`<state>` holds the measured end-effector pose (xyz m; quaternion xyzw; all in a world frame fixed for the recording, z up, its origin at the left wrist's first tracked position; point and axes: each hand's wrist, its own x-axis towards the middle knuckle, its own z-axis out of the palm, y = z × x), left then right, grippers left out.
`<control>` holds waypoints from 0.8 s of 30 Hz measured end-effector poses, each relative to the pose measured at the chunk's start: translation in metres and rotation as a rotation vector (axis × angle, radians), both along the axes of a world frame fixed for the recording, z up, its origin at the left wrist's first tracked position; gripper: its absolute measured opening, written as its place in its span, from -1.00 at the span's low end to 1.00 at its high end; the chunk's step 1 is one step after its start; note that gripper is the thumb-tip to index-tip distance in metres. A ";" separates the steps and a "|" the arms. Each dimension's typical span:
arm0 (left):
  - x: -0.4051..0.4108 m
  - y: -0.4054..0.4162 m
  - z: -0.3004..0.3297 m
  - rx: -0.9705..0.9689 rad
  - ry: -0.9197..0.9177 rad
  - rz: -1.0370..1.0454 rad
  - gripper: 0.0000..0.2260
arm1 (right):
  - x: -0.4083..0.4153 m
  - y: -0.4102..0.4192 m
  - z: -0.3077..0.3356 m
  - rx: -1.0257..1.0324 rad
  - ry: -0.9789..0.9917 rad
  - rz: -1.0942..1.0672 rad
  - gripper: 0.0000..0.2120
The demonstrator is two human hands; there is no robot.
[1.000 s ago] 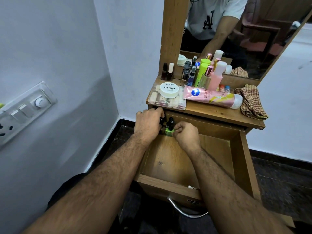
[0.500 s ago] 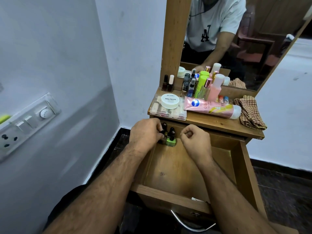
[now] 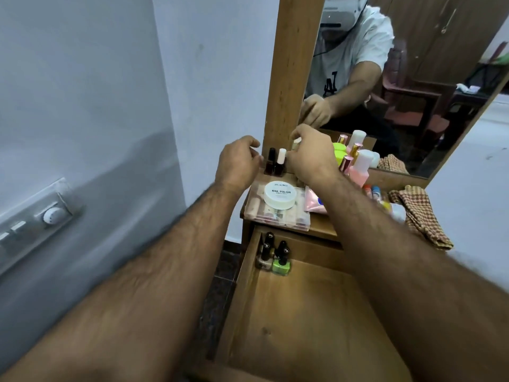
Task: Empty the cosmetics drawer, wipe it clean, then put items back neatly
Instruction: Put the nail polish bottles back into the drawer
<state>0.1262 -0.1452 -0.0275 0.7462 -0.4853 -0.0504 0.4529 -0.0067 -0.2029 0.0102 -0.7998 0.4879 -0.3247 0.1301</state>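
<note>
- Three nail polish bottles (image 3: 275,256) stood in the open drawer's (image 3: 303,326) back-left corner
- Two more bottles (image 3: 275,162) stood on the desk (image 3: 322,228)
- Left hand (image 3: 238,164) loosely curled, holding nothing
- Right hand (image 3: 311,155) pinched a pale cap (image 3: 296,144)

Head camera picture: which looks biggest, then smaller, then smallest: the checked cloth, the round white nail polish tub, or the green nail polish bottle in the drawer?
1. Brown checked cloth, largest.
2. Round white nail polish tub.
3. Green nail polish bottle with black cap, smallest; it sits nearer the camera, yet looks smaller.
</note>
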 end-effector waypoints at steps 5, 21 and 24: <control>0.005 -0.041 -0.003 0.090 -0.024 -0.080 -0.72 | 0.025 -0.030 -0.011 0.023 0.263 0.019 -0.80; -0.001 -0.041 -0.018 0.021 0.043 -0.071 -0.78 | 0.024 -0.014 -0.029 -0.063 0.170 0.089 -0.82; -0.003 -0.022 0.001 -0.051 0.061 -0.088 -0.79 | 0.015 -0.002 -0.015 -0.085 0.106 0.122 -0.85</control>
